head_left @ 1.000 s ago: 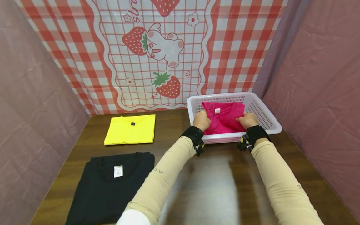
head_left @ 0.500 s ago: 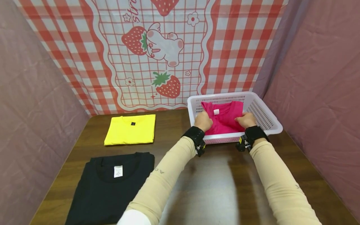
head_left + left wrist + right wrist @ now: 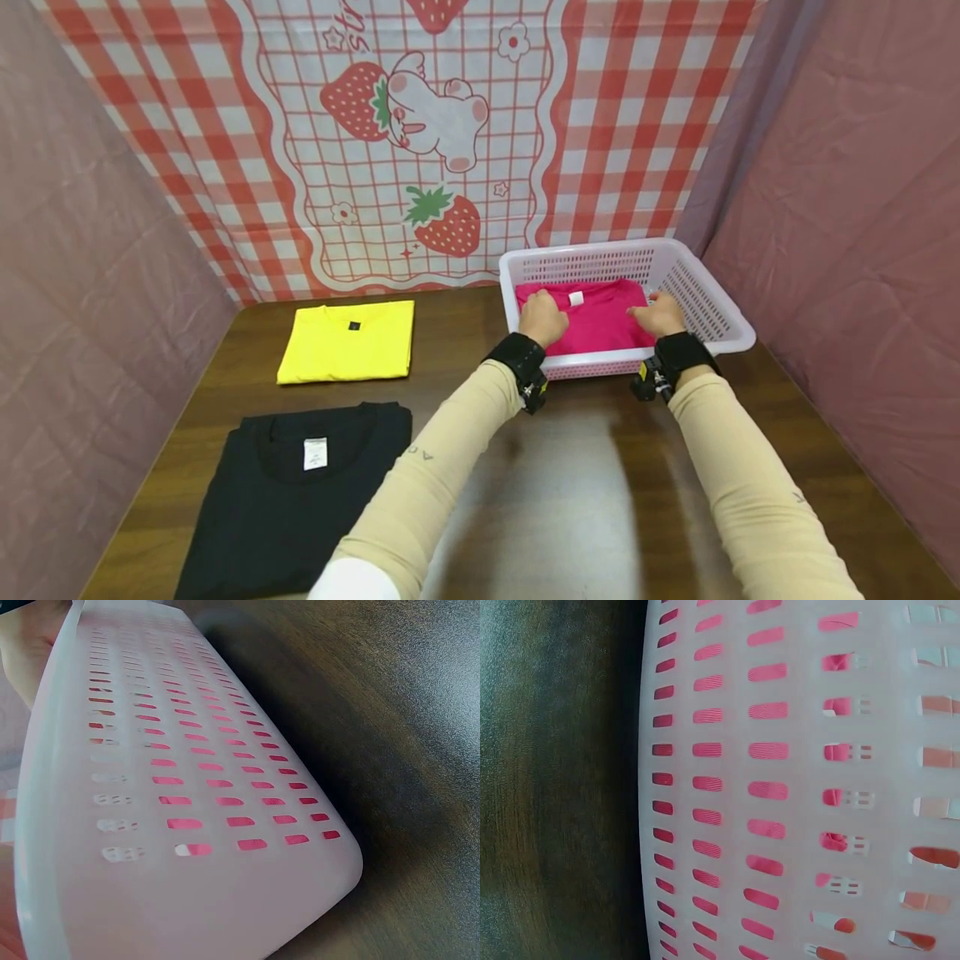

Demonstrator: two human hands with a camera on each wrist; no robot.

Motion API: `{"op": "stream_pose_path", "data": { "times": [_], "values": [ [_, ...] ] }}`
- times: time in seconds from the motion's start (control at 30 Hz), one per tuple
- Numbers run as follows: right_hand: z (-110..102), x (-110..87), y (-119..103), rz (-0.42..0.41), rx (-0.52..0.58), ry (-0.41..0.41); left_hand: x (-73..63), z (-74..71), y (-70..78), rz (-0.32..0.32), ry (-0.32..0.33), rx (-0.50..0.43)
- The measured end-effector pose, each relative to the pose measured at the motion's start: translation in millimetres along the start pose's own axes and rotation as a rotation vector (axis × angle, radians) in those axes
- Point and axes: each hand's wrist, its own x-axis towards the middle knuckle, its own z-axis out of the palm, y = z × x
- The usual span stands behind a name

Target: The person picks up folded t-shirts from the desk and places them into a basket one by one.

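A folded pink shirt [image 3: 600, 321] with a white neck label lies in the white plastic basket [image 3: 592, 360] at the back right. My left hand [image 3: 543, 318] is over the shirt's left part, its fingertips mostly hidden behind the knuckles; pink cloth shows on both sides of it. At the shirt's right edge is my right hand [image 3: 660, 315], fingers extended toward the cloth. Both wrists hang over the basket's near rim. In the two wrist views the perforated basket wall [image 3: 187, 900] fills much of the picture, with pink cloth [image 3: 769, 751] showing through its slots.
A folded yellow shirt [image 3: 347, 343] lies at the back left of the wooden table [image 3: 465, 358]. A folded black shirt [image 3: 300, 508] lies in front of it, near the left forearm. A checked strawberry cloth [image 3: 615, 125] hangs behind, and pink curtains [image 3: 847, 250] flank the table.
The pink shirt, earlier held up at its sides and creased, has sunk flatter into the basket. Its upper left corner has spread left past the left hand. The fingers have let go of the cloth.
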Motion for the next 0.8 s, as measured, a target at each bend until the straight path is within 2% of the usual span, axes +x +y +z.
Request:
{"op": "stream_pose_path", "data": {
  "times": [0.1, 0.23, 0.43, 0.53, 0.63, 0.7, 0.77, 0.8],
  "values": [
    [0.7, 0.7, -0.7, -0.025, -0.036, -0.006, -0.9, -2.5, 0.1, 0.000, -0.002, -0.001],
    [3.0, 5.1, 1.0, -0.112, -0.165, -0.058, -0.3, -3.4, -0.4, 0.015, -0.041, 0.022],
    [13.1, 14.2, 1.4, -0.288, -0.389, -0.144, 5.7, 2.9, -1.8, 0.063, -0.182, 0.124],
    [19.7, 32.3, 8.5, -0.327, -0.479, -0.199, 7.7, 5.3, -1.0, 0.073, -0.255, 0.187],
    [39.4, 86.6, 43.5, -0.342, -0.570, -0.244, 8.4, 5.1, 0.4, 0.077, -0.349, 0.263],
    [57.7, 130.2, 78.4, -0.367, -0.590, -0.245, 11.0, 7.3, -0.2, 0.071, -0.410, 0.296],
    [73.9, 166.3, 106.3, -0.351, -0.598, -0.264, 19.2, 15.9, -4.6, 0.059, -0.459, 0.310],
    [77.5, 174.8, 114.0, -0.349, -0.585, -0.285, 28.6, 28.8, -11.0, 0.051, -0.463, 0.313]
  ]
}}
